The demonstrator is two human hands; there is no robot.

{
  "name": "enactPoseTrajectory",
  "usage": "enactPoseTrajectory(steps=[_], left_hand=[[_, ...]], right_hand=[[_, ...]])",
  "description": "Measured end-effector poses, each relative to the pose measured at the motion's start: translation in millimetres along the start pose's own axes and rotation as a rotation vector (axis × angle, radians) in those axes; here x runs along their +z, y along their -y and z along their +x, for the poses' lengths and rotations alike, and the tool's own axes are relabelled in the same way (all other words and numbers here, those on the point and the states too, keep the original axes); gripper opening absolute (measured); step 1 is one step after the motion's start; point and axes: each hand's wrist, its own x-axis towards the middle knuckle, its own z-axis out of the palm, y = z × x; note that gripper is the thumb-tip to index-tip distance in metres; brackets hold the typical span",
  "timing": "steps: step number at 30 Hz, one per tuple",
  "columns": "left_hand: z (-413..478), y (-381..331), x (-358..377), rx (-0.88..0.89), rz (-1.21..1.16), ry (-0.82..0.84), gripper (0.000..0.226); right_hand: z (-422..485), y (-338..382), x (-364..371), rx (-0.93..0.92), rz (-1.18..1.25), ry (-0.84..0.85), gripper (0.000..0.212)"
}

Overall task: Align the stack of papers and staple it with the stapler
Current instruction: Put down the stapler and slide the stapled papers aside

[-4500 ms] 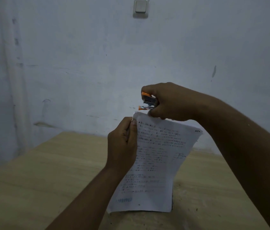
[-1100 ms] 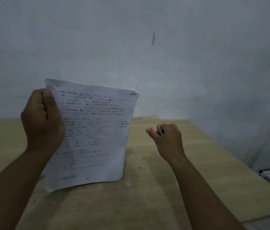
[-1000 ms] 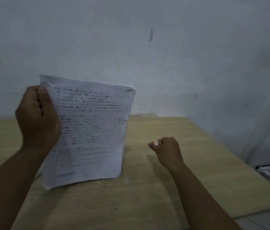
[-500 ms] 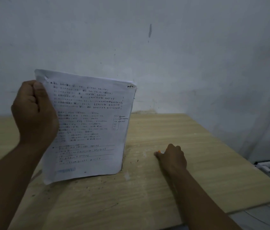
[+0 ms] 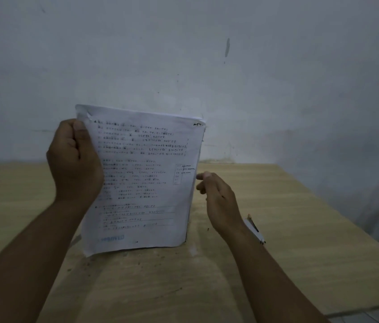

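The stack of papers [image 5: 142,183] stands upright, lower edge seemingly on the table [image 5: 311,252], its left edge gripped by the left hand [image 5: 74,164] fingers [image 5: 81,134]. The right hand [image 5: 218,199] fingers [image 5: 203,177] hang loose and empty just beside the sheets; the stapler [image 5: 253,229] lies behind that wrist

A pale wooden table [image 5: 305,248] bears the stapler [image 5: 255,231] lying on it.

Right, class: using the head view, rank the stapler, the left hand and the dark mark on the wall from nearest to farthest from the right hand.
From the right hand:
1. stapler, lying on the table right beside its wrist.
2. left hand, across the page, gripping the paper stack near its upper left corner.
3. dark wall mark, high on the back wall.
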Motion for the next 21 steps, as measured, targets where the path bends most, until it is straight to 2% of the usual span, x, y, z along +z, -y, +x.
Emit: enactPoseTrajectory(steps=[2,6,10,12,16,20,21], left_hand=[[1.4,-0.4,-0.9,-0.012,-0.007,-0.001,0.029],[3.5,-1.6,-5.4,-0.026,-0.037,0.015,0.032],[4.1,1.1,-8.6,-0.046,-0.069,0.055,0.034],[2.6,3.0,-8.6,-0.069,-0.097,0.071,0.033],[-4.5,9.4,-14.8,-0.105,-0.166,0.126,0.027],[-21.6,20.0,-21.1,-0.187,-0.217,0.249,0.002],[-24.9,21.7,-22.9,-0.192,-0.231,0.261,0.01]], right_hand=[[0.3,6.1,9.5,0.003,0.144,0.051,0.035],[4.9,5.1,21.8,0.06,0.246,0.044,0.025],[8.9,8.0,25.5,0.142,0.396,0.13,0.034],[8.9,7.3,25.8,0.149,0.46,0.184,0.029],[8.4,6.0,29.9,0.111,0.498,0.15,0.022],[7.9,7.0,34.0,0.098,0.448,0.087,0.02],[7.9,8.0,35.2,0.092,0.437,0.083,0.02]])
